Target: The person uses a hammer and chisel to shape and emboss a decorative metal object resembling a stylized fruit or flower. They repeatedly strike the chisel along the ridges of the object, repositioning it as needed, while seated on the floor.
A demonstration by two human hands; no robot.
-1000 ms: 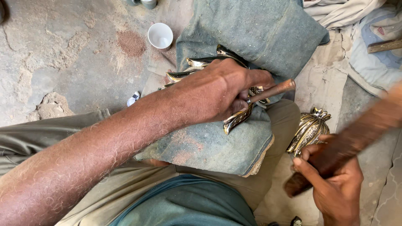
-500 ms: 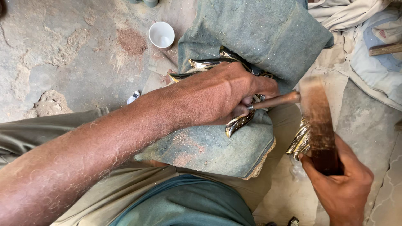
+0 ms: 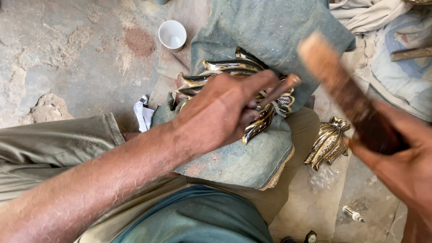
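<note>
Brass leaf-shaped casting [image 3: 252, 96] sits on a grey-green cloth pad [image 3: 252, 157] over the lap, left hand [image 3: 220, 112] pressing it, fingers curled round one thin punch [image 3: 281, 90]. Right hand [image 3: 405, 166] grips one blurred wooden mallet [image 3: 346, 90], fist closed tight. One more leaf casting [image 3: 328, 143] lies on the floor, plus one white cup [image 3: 172, 34].

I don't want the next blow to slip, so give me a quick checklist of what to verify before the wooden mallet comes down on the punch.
1. Left hand holds the punch: ok, pinched between the fingers.
2. Punch tip on the brass leaf casting: cannot tell, the hand hides it.
3. Casting rests on the folded grey cloth: ok.
4. Right hand has its grip on the wooden mallet: ok, though the mallet is blurred.
5. Fingers out of the mallet's path: not ok, they lie close along the punch.
6. Second leaf casting out of the way: ok, on the floor beside the cloth.
</note>
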